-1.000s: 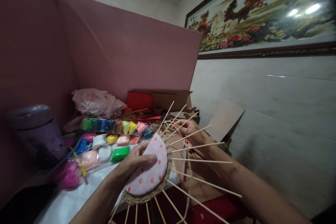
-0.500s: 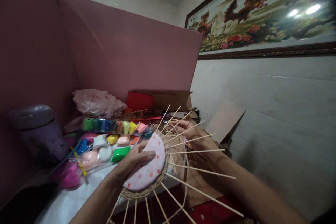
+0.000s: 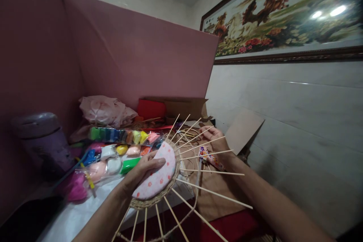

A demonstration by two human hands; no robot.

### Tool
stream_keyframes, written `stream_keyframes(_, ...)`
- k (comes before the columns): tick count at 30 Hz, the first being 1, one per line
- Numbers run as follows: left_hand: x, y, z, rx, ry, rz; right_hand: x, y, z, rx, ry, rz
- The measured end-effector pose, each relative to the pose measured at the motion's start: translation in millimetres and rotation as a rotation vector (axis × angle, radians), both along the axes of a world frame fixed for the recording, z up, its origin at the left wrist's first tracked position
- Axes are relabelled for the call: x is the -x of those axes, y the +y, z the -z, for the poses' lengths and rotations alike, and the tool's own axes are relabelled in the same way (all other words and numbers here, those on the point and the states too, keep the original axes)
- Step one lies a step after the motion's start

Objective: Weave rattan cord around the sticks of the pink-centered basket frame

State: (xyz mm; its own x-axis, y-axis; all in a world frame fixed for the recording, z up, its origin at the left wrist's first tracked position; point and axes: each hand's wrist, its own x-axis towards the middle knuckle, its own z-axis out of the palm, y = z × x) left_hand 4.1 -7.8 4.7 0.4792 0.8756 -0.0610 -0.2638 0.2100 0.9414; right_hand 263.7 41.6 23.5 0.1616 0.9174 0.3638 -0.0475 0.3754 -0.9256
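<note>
My left hand (image 3: 149, 168) grips a half-round piece (image 3: 163, 177) covered in pale pink cloth with small red flowers. Its thumb lies flat on the cloth; the other fingers are hidden behind. Twisted paper cord (image 3: 143, 204) is woven round the curved edge, and thin wooden sticks (image 3: 211, 189) fan out from it. My right hand (image 3: 214, 136) is just beyond the tips of the upper sticks, its fingers bent and close together. Whatever they pinch is too small to make out. A loose length of cord (image 3: 195, 200) loops below and behind the sticks.
Packets of coloured clay (image 3: 130, 165) lie on the left, before a purple flask (image 3: 45, 143). Behind are a crumpled pink bag (image 3: 106, 109) and cardboard (image 3: 184, 107). Flower-patterned scissors or a similar handle-like item (image 3: 208, 155) rests on brown card (image 3: 217, 204). Walls stand close behind and right.
My right hand has moved right, away from among the upper sticks to past their tips. The woven piece has shifted slightly left and tilted a little in my left hand.
</note>
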Motion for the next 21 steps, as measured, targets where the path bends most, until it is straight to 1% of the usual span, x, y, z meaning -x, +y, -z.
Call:
stream_keyframes(3, 0.3, 1.4, 0.9, 0.006, -0.004, 0.024, -20.6, 3.5, -22.3, -0.109, -0.065, 0.14)
stream_keyframes(6, 0.4, 0.8, -0.9, 0.043, -0.016, 0.019, -38.4, 2.6, -47.4, -0.215, -0.158, 0.225)
stream_keyframes(7, 0.5, 0.0, -2.3, 0.064, -0.025, 0.012, -43.0, 1.1, -54.0, -0.276, -0.247, 0.258)
stream_keyframes(9, 1.0, -2.6, -5.9, 0.112, -0.046, 0.0, -50.0, -2.9, -61.4, -0.469, -0.542, 0.36)
stream_keyframes(10, 1.4, -4.1, -7.8, 0.132, -0.06, -0.002, -52.5, -5.0, -61.5, -0.582, -0.724, 0.418)
stream_keyframes(12, 2.2, -6.6, -11.0, 0.161, -0.092, 0.002, -54.5, -8.5, -54.7, -0.773, -1.057, 0.505)
stream_keyframes(14, 2.7, -8.1, -12.4, 0.175, -0.118, 0.012, -52.1, -10.8, -41.3, -0.881, -1.239, 0.514)
stream_keyframes(16, 2.7, -8.1, -11.6, 0.183, -0.126, 0.035, -45.8, -12.1, -26.5, -0.955, -1.327, 0.493)
stream_keyframes(18, 2.2, -7.1, -9.2, 0.168, -0.118, 0.057, -37.3, -13.1, -14.9, -0.993, -1.358, 0.475)
stream_keyframes(21, 1.0, -4.8, -4.9, 0.106, -0.095, 0.092, -26.2, -14.2, -7.8, -0.979, -1.378, 0.481)
